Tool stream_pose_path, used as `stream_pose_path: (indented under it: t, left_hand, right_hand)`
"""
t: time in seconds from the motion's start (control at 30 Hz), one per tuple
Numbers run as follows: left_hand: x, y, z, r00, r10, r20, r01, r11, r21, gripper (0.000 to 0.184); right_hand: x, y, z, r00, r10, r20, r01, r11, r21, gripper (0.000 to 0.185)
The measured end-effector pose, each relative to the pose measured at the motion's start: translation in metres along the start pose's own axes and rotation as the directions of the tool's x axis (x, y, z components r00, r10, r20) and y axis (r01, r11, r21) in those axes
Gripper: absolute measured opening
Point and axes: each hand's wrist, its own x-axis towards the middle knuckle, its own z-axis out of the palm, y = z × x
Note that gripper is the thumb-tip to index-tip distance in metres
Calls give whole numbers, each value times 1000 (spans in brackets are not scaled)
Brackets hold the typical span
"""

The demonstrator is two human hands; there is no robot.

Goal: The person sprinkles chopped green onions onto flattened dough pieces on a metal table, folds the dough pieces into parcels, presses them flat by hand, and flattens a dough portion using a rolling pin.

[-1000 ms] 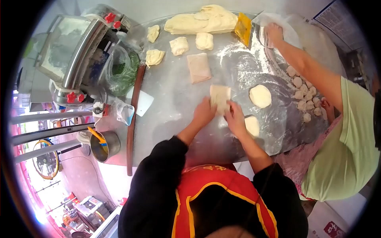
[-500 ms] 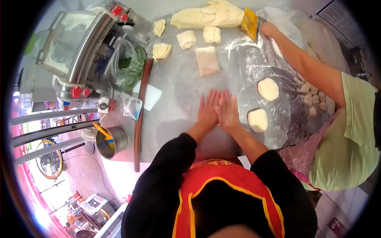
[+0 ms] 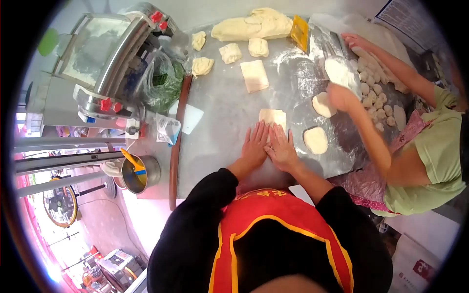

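My left hand (image 3: 254, 146) and my right hand (image 3: 283, 150) lie side by side, palms down and fingers stretched forward, on a flat squarish piece of dough (image 3: 273, 116). Its far part shows beyond my fingertips; the near part is hidden beneath them. Just ahead lies another flat rectangular dough piece (image 3: 254, 76). To the right of my right hand are two rounded dough pieces, a nearer one (image 3: 315, 140) and a farther one (image 3: 322, 105). Neither hand grips anything.
Dough lumps (image 3: 230, 52) and a large dough mass (image 3: 254, 25) lie at the back beside a yellow scraper (image 3: 300, 33). At right, a co-worker's hand (image 3: 343, 97) is by a white floury object near small dough balls (image 3: 375, 100). A brown rod (image 3: 180, 141) and metal pot (image 3: 147, 173) stand left.
The dough under my hands now shows past my fingertips. At right, the co-worker's arm has come nearer, a second arm has appeared, and more small dough balls are visible.
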Motion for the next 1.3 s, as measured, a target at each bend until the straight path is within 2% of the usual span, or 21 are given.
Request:
stream_pose_path:
  t: [0.03, 0.07, 0.13, 0.17, 0.23, 0.3, 0.4, 0.43, 0.47, 0.5, 0.53, 0.57, 0.63, 0.67, 0.77, 0.93, 1.03, 1.07, 1.17, 1.23, 1.3]
  left_hand:
    - [7, -6, -4, 1000, -2, 20, 4, 997, -81, 64]
    - [13, -10, -9, 999, -4, 45, 12, 986, -165, 62]
    - [31, -22, -19, 960, -277, -41, 237, 881, -409, 55]
    - [40, -27, -24, 908, -416, -48, 331, 784, -525, 52]
    - [69, -24, -31, 820, -569, -55, 342, 565, -751, 37]
    - [104, -34, -29, 829, -541, 141, 480, 560, -675, 31]
    - [112, -31, -27, 828, -476, 297, 505, 401, -764, 24]
    - [113, -30, -31, 835, -450, 318, 480, 313, -819, 22]
    - [110, -26, -44, 851, -423, 311, 485, 404, -776, 20]
    - [100, -24, -49, 923, -365, 122, 331, 593, -734, 22]
    - [86, -21, -50, 962, -264, -61, 166, 752, -638, 24]
    - [73, -17, -51, 966, -128, -223, 1, 870, -494, 27]
    - [45, 3, -50, 991, -128, -35, 91, 848, -523, 36]
    - [35, 10, -50, 990, -126, 56, 136, 837, -530, 41]
    - [16, 8, -27, 970, 121, -210, -162, 968, -190, 51]
    - [30, 2, -20, 989, 116, -90, -129, 979, -156, 51]
    - [30, 3, -31, 999, -13, -29, 2, 934, -358, 46]
    - [23, 3, -43, 996, -83, -28, 61, 886, -459, 44]
    - [-9, -4, -40, 972, -234, -10, 187, 797, -574, 39]
    - [-28, -10, -38, 930, -366, -13, 281, 736, -616, 36]
    - [-49, -10, -43, 846, -533, 8, 396, 618, -680, 35]
  right_hand:
    - [10, 3, -8, 1000, 9, 2, -9, 999, -51, 67]
    - [19, 15, -10, 993, 95, -69, -87, 991, 106, 63]
    - [33, 42, -4, 947, 294, -129, -214, 877, 431, 56]
    - [40, 43, -8, 856, 393, -336, -275, 896, 348, 46]
    - [71, 60, -2, 786, 615, -53, -467, 648, 602, 47]
    - [97, 50, -17, 693, 692, 205, -607, 406, 683, 44]
    - [111, 57, -22, 645, 637, 422, -722, 328, 610, 41]
    - [109, 56, -25, 748, 591, 301, -640, 523, 563, 39]
    - [103, 53, -29, 838, 512, 190, -534, 693, 484, 37]
    - [93, 50, -31, 910, 405, 93, -409, 831, 378, 35]
    - [74, 46, -24, 963, 212, -169, -185, 969, 165, 33]
    - [61, 39, -23, 971, 129, -203, -106, 987, 122, 34]
    - [37, 24, -21, 967, -36, -254, 46, 998, 33, 34]
    - [27, 20, -18, 968, -59, -246, 58, 998, -11, 35]
    - [18, 19, -8, 971, -104, -215, 78, 989, -128, 39]
    - [34, 27, -20, 982, -152, -110, 114, 950, -292, 38]
    - [66, 35, -54, 959, 227, 168, -266, 928, 260, 29]
    - [73, 38, -44, 962, 233, -144, -164, 911, 379, 28]
    - [107, 46, -34, 885, 283, 370, -436, 783, 444, 35]
    - [123, 27, -31, 909, 84, 408, -183, 961, 209, 32]
    - [133, -3, -29, 867, -91, 490, 118, 993, -26, 29]
